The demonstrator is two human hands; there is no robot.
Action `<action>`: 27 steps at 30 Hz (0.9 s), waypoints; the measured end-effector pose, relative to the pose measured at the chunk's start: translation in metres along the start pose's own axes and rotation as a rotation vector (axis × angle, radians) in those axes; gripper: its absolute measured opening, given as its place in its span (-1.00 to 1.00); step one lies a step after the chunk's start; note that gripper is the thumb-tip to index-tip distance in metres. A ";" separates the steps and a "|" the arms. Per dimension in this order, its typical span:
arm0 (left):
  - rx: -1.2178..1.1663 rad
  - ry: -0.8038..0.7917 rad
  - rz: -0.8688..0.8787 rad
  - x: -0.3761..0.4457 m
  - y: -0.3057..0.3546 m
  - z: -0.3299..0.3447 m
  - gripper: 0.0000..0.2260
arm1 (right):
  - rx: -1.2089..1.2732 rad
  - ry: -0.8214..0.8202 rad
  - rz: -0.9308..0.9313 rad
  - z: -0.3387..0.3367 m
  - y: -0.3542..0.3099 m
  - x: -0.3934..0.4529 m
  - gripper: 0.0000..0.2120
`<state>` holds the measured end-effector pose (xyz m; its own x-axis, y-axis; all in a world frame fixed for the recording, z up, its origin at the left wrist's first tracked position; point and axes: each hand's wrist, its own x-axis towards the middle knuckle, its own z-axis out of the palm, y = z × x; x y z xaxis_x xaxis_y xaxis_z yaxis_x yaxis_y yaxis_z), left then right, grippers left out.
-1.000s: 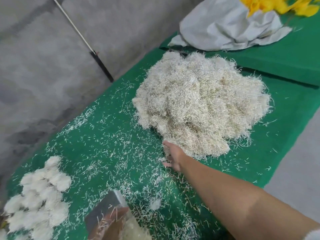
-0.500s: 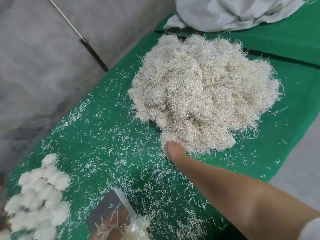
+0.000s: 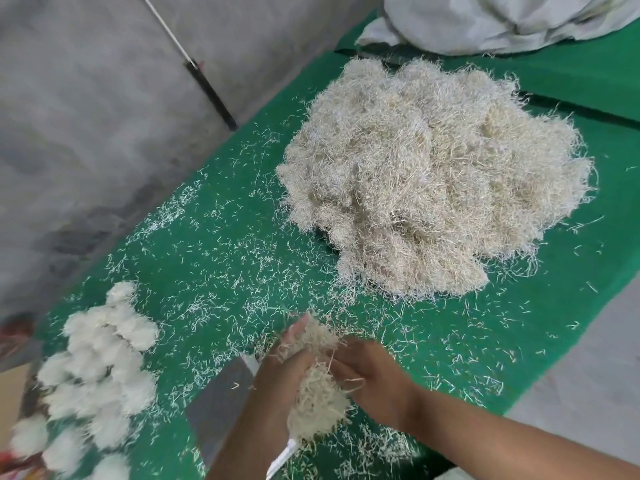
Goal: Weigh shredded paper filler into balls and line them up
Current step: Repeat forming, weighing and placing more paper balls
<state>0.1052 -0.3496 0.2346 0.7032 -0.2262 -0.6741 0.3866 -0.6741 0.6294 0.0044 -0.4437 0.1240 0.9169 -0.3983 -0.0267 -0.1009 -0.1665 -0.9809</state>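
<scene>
On the green tabletop (image 3: 214, 237), near its front edge, both hands are gathered around a loose clump of shredded paper filler (image 3: 317, 400). The clump is pale cream, wiry and tangled, with stray strands sticking out all round; its lower part hangs down as a shaggy tuft between the wrists, over a flat grey scale (image 3: 221, 410) with a white rim that lies just below the hands. The left hand (image 3: 291, 362) cups the clump from the left, its fingers (image 3: 298, 328) reaching up and forward with strands caught among them. The right hand (image 3: 372, 370) comes in from the right, back upward, its fingers curled into the filler so that both hands grip it together.

Farther back on the right lies the large pile of filler (image 3: 433, 181), a broad, fluffy mound of the same thin crinkled strips, frayed at the edges. Short loose shreds are scattered all over the felt-like green surface between the pile and the hands. At the left, well apart from the hands, finished balls (image 3: 100, 372) sit packed in a cluster, round, whitish and fuzzy, somewhat blurred. A crumpled grey cloth (image 3: 502, 22) lies at the far end, and a thin rod with a black handle (image 3: 207, 91) leans against the grey wall.
</scene>
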 end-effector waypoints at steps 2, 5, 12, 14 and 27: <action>-0.034 -0.062 -0.017 -0.006 0.000 0.005 -0.58 | 0.058 -0.012 0.018 -0.008 0.001 -0.008 -0.58; 0.026 0.009 0.062 -0.007 0.002 0.010 -0.74 | 0.246 0.008 0.139 -0.023 -0.002 -0.018 -0.61; -0.377 0.041 0.215 -0.023 0.019 0.005 -0.58 | 0.882 0.174 0.612 -0.038 0.016 -0.018 -0.34; -0.506 0.025 0.259 -0.029 0.029 0.004 -0.59 | 1.049 0.081 0.782 -0.034 0.019 -0.021 -0.29; -0.465 0.356 0.240 -0.041 0.048 0.019 -0.73 | 1.162 -0.041 0.351 -0.015 -0.122 0.014 -0.53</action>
<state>0.0831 -0.3859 0.2850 0.9271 -0.0317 -0.3735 0.3558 -0.2392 0.9034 0.0239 -0.4427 0.2467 0.9228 -0.2268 -0.3114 0.0407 0.8612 -0.5066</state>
